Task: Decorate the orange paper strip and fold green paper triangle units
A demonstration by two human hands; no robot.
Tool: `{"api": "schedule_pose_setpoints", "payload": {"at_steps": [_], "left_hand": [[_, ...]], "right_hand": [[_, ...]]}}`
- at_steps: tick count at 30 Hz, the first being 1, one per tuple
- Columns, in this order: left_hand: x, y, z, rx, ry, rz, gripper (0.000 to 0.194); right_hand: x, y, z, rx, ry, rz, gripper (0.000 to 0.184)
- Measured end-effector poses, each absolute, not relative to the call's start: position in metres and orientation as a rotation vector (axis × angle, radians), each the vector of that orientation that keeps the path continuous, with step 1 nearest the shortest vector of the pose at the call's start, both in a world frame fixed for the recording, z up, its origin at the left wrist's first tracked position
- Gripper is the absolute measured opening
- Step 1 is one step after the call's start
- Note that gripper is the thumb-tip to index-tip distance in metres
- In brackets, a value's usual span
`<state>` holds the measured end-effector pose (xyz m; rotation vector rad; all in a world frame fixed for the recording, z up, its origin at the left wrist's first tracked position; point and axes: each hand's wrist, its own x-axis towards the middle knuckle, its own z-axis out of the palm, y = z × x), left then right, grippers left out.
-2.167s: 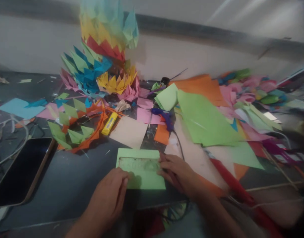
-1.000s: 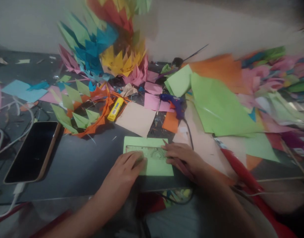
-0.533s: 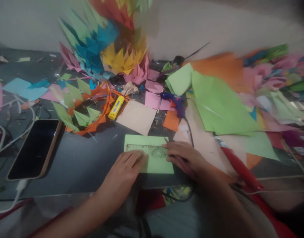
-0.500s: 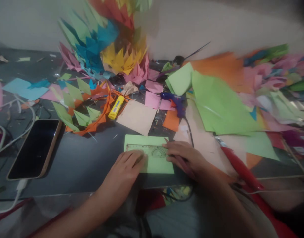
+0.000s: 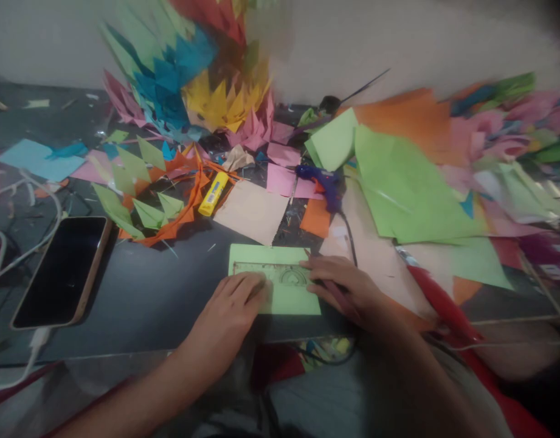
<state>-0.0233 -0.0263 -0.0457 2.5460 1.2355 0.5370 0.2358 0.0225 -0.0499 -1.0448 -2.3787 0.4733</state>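
A light green sheet of paper [image 5: 293,302] lies on the dark table near its front edge. Across it rests a clear ruler [image 5: 273,274] with a protractor arc marked in it. My left hand [image 5: 234,301], fingers bent and close together, presses the ruler's left part onto the sheet. At the ruler's right end, my right hand [image 5: 341,283] is closed round a reddish-brown pencil [image 5: 337,293], its tip close to the ruler's upper edge. Whether the tip touches the paper, I cannot tell. A beige paper sheet [image 5: 251,210] lies just behind the green one.
To the left lie a phone [image 5: 61,274] on a cable and an orange-and-green paper crown [image 5: 159,222]. Behind are a yellow glue stick [image 5: 213,193], a blue glue gun [image 5: 323,182] and a stack of colourful paper crowns [image 5: 207,97]. Green sheets [image 5: 407,188] and a red-handled tool [image 5: 437,298] are on the right.
The whole view has shifted slightly, with things a little higher in the picture. Both hands, the ruler and the green sheet keep nearly the same places relative to each other.
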Motion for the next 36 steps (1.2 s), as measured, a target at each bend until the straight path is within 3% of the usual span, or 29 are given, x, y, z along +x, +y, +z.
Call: {"api": "schedule_pose_setpoints", "payload": {"at_steps": [28,36], "left_hand": [[-0.0232,-0.0261,-0.0459,2.575,1.23,0.544,0.044],[-0.0192,-0.0241,-0.0464,2.684,1.282,0.622,0.039]], "right_hand": [[0.2331,0.0233,-0.0466,-1.06,-2.363,0.499,0.01],[0.2345,0.0286,-0.0409,-1.042,-2.394,0.561,0.021]]}}
